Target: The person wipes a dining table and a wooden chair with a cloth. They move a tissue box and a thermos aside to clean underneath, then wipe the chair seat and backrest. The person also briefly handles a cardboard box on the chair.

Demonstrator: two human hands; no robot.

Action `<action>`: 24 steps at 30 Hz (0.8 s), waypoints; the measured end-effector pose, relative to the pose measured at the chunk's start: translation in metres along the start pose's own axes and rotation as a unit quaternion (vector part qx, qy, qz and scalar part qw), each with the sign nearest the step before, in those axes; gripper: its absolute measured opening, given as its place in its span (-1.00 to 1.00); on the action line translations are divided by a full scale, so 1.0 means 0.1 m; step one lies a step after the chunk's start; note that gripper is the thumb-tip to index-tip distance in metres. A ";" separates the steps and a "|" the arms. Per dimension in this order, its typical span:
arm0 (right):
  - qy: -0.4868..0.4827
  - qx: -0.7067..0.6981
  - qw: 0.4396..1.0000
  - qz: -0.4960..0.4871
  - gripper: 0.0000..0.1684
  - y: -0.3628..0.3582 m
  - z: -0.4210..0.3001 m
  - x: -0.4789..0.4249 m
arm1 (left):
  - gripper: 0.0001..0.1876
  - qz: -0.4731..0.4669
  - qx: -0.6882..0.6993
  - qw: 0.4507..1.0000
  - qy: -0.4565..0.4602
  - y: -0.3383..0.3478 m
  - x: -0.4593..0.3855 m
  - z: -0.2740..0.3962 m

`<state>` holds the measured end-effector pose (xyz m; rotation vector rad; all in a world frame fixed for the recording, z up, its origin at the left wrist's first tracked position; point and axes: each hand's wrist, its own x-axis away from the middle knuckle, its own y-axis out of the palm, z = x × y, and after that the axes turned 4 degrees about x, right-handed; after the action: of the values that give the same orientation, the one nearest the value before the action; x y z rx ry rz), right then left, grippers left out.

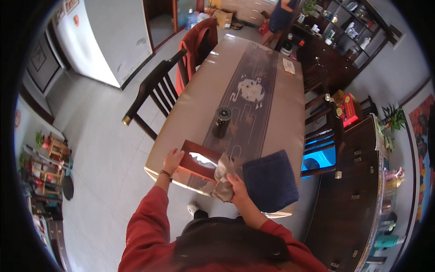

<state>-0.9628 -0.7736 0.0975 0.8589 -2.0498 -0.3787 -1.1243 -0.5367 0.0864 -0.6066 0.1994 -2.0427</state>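
My left hand (pixel 173 161) grips the left end of a reddish-brown wooden tissue box (pixel 190 166), with white tissue showing in its oval slot. In my right hand (pixel 238 187) is a crumpled beige cloth (pixel 224 176), which lies against the right end of the box and hides it. The box sits near the close edge of the dining table (pixel 183 119). Just beyond it stands a dark cylindrical container (pixel 222 122) with a patterned round top. To the right of my right hand, a folded navy cloth (pixel 270 182) lies at the table's corner.
A patterned grey runner (pixel 253 112) spans the table's length. A white packet (pixel 289 66) lies at the far right. Dark wooden chairs flank the table, one on the left (pixel 153 85) near a red garment (pixel 193 44). Another person (pixel 280 17) stands beyond the far end.
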 end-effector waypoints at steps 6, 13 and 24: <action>-0.033 0.097 0.994 0.046 -0.60 0.24 0.19 0.01 | -0.24 -0.010 -0.016 0.993 0.116 0.06 -0.31 -0.67; 0.057 0.063 0.996 -0.006 -0.62 0.21 -0.10 0.08 | -0.34 -0.036 -0.040 0.993 0.101 -0.04 -0.27 -0.50; -0.005 0.100 0.995 -0.010 -0.53 -0.30 -0.61 0.58 | -0.43 -0.052 0.111 0.976 0.180 0.34 0.80 0.50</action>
<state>-0.9230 -0.8326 0.1521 1.0006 -2.1151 -0.1900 -1.1069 -0.6173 0.1440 -0.1079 0.1500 -2.2274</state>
